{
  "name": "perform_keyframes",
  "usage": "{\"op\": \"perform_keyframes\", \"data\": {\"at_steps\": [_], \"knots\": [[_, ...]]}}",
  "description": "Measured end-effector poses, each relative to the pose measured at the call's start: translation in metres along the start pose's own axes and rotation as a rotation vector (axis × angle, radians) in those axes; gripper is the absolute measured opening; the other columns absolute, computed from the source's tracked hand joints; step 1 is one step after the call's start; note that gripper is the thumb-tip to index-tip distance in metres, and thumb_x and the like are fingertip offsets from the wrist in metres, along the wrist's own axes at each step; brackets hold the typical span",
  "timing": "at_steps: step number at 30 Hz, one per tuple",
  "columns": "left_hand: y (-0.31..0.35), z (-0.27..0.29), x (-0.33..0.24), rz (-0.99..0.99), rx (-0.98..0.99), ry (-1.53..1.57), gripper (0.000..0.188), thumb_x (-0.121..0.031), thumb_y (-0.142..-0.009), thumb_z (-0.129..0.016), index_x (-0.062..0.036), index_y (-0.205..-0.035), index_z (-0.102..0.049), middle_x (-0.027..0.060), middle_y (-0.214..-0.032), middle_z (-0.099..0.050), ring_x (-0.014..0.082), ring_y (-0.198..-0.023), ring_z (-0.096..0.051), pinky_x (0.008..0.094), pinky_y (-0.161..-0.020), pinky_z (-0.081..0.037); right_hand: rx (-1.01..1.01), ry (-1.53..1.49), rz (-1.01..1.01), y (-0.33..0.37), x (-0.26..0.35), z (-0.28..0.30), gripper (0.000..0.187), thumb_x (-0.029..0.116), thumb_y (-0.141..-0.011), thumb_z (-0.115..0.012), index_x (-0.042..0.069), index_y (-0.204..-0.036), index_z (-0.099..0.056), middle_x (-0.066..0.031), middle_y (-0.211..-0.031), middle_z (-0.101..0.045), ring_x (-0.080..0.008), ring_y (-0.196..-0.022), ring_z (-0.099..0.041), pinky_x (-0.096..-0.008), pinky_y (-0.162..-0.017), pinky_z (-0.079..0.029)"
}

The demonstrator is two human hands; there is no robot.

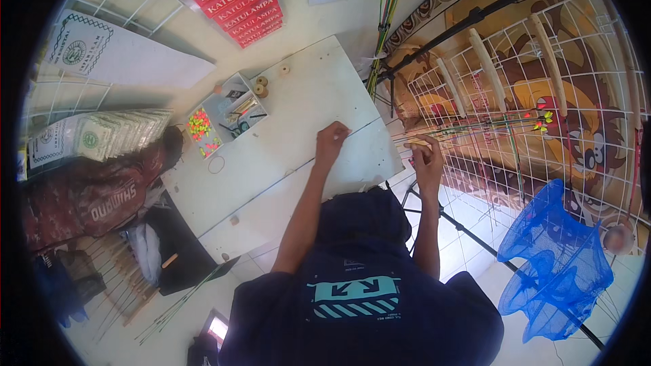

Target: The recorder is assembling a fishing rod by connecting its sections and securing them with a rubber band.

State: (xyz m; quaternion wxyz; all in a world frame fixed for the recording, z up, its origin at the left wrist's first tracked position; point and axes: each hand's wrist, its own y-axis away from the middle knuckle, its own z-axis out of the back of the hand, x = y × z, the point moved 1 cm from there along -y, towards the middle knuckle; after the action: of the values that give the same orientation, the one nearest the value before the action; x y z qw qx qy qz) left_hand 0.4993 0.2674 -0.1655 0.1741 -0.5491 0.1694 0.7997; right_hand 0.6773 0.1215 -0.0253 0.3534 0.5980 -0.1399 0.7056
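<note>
– Two bare hands are working around the right end of the table! Take us across, left one first.

– The left hand is hovering by the surface's right edge, fingertips drawing close together; whether they're gripping anything, I can't tell.

– And its partner?

– The right hand is hanging just beyond that edge, thumb and fingers narrowing, apparently pinching the left ends of some slim rods. Those are stretching rightward, away from the table, bright tips showing against the wire grid.

– How are they going to be handling?

– They're looking light, I'd judge, springy along their length, perhaps a bit slick, and most fragile at those tips. Holding the plain left ends is seeming the safer choice!

– Now sweep the surroundings!

– Far left, dark red patterned cloth is lying beyond the table's left edge. Along the surface's back edge a divided box is holding red and yellow pieces, with wooden rings sitting just beside it. Past the back right corner, coloured rods are standing upright.

– Anything getting in the way?

– Plenty! A black pole is slanting below the right hand, the grid is crowding those tips, and lower right a blue net is spreading mesh that could be snagging them.
</note>
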Motion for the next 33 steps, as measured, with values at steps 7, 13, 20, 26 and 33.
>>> {"op": "perform_keyframes", "data": {"at_steps": [7, 13, 20, 26, 33], "knots": [[0.04, 0.098, 0.025, 0.238, -0.16, 0.411, 0.011, -0.014, -0.09, -0.065, -0.0039, -0.093, -0.063, 0.0035, -0.076, -0.064, 0.0092, -0.069, -0.061, 0.0228, -0.059, -0.047, -0.006, 0.187, 0.172, -0.02, -0.002, -0.009, 0.025, 0.013, -0.092, -0.063, 0.001, -0.114, -0.06, -0.0051, -0.092, -0.073, -0.0071, -0.08, -0.064, -0.0215, -0.067, -0.045], [0.081, 0.15, 0.026, 0.331, -0.311, 0.424, 0.013, -0.016, -0.09, -0.066, -0.0054, -0.096, -0.061, -0.0006, -0.079, -0.058, 0.0074, -0.068, -0.051, 0.0231, -0.06, -0.042, 0.054, 0.246, 0.234, -0.035, -0.013, -0.009, 0.01, 0.009, -0.086, -0.068, 0.001, -0.093, -0.069, -0.0065, -0.084, -0.071, -0.0107, -0.079, -0.067, -0.0239, -0.067, -0.047], [0.126, 0.177, 0.041, 0.354, -0.482, 0.475, 0.016, -0.025, -0.092, -0.065, -0.0108, -0.094, -0.058, -0.0034, -0.076, -0.052, 0.0073, -0.067, -0.05, 0.0234, -0.063, -0.041, 0.161, 0.328, 0.421, -0.063, -0.048, -0.036, 0.011, 0.008, -0.084, -0.067, 0.002, -0.093, -0.069, -0.0113, -0.082, -0.07, -0.0201, -0.072, -0.067, -0.0334, -0.065, -0.049], [0.15, 0.191, 0.048, 0.389, -0.686, 0.615, 0.013, -0.019, -0.093, -0.062, -0.007, -0.097, -0.058, -0.0006, -0.08, -0.055, 0.0087, -0.071, -0.054, 0.0249, -0.066, -0.046, 0.384, 0.555, 0.48, -0.071, -0.073, -0.064, 0.011, 0.01, -0.083, -0.067, 0.0, -0.088, -0.067, -0.0131, -0.081, -0.069, -0.0263, -0.073, -0.063, -0.0363, -0.068, -0.049], [0.171, 0.204, 0.071, 0.369, -0.618, 0.542, 0.015, -0.018, -0.095, -0.059, -0.0046, -0.101, -0.057, 0.0031, -0.088, -0.058, 0.0124, -0.076, -0.059, 0.0269, -0.069, -0.049, 0.415, 0.58, 0.535, -0.077, -0.082, -0.076, 0.009, 0.012, -0.08, -0.068, 0.005, -0.085, -0.068, -0.0155, -0.077, -0.064, -0.0343, -0.08, -0.061, -0.0425, -0.073, -0.048]]}}
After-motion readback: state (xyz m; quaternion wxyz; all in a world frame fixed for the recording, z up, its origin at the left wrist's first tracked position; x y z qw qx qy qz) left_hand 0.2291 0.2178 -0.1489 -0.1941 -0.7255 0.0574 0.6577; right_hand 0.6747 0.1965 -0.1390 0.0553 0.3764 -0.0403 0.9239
